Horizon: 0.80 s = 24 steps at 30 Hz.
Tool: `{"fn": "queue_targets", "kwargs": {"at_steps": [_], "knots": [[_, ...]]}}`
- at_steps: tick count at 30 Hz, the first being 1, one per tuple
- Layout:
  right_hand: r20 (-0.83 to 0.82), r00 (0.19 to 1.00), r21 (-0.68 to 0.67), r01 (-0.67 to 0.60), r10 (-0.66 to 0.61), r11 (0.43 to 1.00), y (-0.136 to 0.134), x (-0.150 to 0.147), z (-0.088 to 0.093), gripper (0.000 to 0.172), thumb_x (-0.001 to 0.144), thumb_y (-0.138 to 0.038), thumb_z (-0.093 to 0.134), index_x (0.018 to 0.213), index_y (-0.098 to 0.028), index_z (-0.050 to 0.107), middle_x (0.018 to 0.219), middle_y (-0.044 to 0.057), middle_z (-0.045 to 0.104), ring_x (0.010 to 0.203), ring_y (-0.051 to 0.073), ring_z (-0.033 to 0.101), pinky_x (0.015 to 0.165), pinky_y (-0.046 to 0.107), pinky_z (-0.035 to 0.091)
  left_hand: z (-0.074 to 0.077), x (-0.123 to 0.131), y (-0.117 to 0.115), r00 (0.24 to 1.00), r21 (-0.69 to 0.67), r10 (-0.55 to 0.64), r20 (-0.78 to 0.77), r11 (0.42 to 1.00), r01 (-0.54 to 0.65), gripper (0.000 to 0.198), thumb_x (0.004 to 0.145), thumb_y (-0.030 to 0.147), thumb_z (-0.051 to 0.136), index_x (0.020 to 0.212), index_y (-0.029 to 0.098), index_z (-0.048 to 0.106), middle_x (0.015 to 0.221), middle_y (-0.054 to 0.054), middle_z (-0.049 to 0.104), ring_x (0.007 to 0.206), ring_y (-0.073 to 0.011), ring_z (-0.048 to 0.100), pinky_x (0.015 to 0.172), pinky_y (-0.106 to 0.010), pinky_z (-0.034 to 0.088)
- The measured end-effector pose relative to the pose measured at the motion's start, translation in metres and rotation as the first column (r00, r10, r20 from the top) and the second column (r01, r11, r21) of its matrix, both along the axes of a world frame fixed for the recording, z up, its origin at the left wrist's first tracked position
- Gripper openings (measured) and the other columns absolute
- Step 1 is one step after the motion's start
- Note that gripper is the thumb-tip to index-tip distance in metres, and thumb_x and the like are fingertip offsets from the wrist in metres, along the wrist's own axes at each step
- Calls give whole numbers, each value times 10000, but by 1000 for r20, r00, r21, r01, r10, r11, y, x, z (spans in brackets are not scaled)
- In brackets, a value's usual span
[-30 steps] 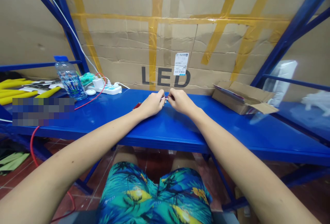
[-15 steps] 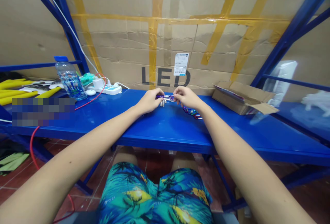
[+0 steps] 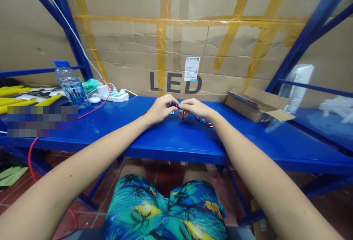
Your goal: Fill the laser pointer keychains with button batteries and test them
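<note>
My left hand (image 3: 162, 108) is closed around a slim purple metal piece (image 3: 174, 105), which looks like a carabiner; the fingers cover most of it. Pressed close on its right, my right hand (image 3: 193, 107) pinches a small purple carabiner (image 3: 184, 115) that hangs below the fingertips. The two pieces meet or nearly meet between my hands, and I cannot tell whether they are linked. Small silver metal pieces (image 3: 172, 113) lie on the table just under my left hand. Several coloured carabiners (image 3: 203, 121) in blue, green and red rest beside my right wrist.
The blue table (image 3: 176, 140) runs across, with an open cardboard box (image 3: 248, 107) at right. At left stand a water bottle (image 3: 72, 85), a white power strip (image 3: 116, 95) and yellow-handled tools (image 3: 19, 102). A red cable (image 3: 33, 159) hangs over the front edge. A large carton (image 3: 124, 56) stands behind.
My right hand has moved left against my left hand, and its fingers have turned downward. The purple carabiner now hangs below them. The view has shifted slightly.
</note>
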State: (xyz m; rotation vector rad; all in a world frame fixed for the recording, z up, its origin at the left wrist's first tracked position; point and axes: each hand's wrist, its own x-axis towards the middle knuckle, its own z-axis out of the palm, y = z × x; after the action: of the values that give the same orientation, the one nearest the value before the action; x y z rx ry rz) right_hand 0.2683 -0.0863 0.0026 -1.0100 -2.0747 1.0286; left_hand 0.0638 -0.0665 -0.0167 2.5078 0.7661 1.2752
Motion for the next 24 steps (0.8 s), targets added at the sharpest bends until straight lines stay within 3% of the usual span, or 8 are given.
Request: {"fn": "queue_targets", "kwargs": {"at_steps": [4,7,9,11,14,17,24], "knots": [[-26,1000,29,-17,18,999,2,-2,-3,191,840,-292,596,719,-158,659,710,45,693,681,147,618,700,279,494,-3,1,3,1000,-30,-1,19,1000,2,132,764,194,714,890,185,678,839,-20,633,787,-161,564,762,-310,465],[-53,997,15,50,-49,999,6,-3,-6,183,818,-269,595,665,-170,614,595,9,601,583,133,561,622,272,470,-7,2,8,994,-136,-17,109,990,31,395,698,280,793,1035,174,614,934,-43,650,825,-168,581,772,-319,479],[-120,986,-3,116,-115,993,8,-5,-8,223,816,-247,583,606,-192,531,514,-30,472,494,111,468,557,268,448,-6,2,11,978,-211,-55,203,972,99,560,693,428,809,1129,163,578,1018,-89,658,891,-189,605,804,-337,491],[-208,964,-35,165,-169,986,10,-6,-9,263,827,-235,567,593,-213,450,493,-58,361,445,95,364,490,262,415,-3,0,14,933,-329,-96,347,919,217,610,788,622,668,1164,152,570,1100,-148,666,972,-221,629,835,-363,503],[-278,942,-84,172,-189,982,10,-6,-8,268,849,-237,554,622,-226,411,512,-70,298,434,89,293,432,254,373,4,-6,17,840,-493,-97,534,771,402,676,897,733,391,1144,143,607,1140,-195,685,1038,-266,654,844,-396,524],[-262,950,-104,149,-171,983,8,-7,-7,240,850,-222,555,643,-222,433,525,-67,302,435,88,293,416,252,363,8,-10,18,782,-555,-50,621,676,484,717,880,753,403,1125,124,644,1117,-215,703,1030,-297,668,832,-413,535],[-193,973,-57,117,-126,992,2,-9,-5,206,865,-185,545,670,-204,482,502,-69,325,424,84,317,391,233,342,7,-11,16,699,-583,-1,715,551,597,739,880,744,405,1120,96,666,1084,-214,717,1012,-311,676,809,-390,527]]}}
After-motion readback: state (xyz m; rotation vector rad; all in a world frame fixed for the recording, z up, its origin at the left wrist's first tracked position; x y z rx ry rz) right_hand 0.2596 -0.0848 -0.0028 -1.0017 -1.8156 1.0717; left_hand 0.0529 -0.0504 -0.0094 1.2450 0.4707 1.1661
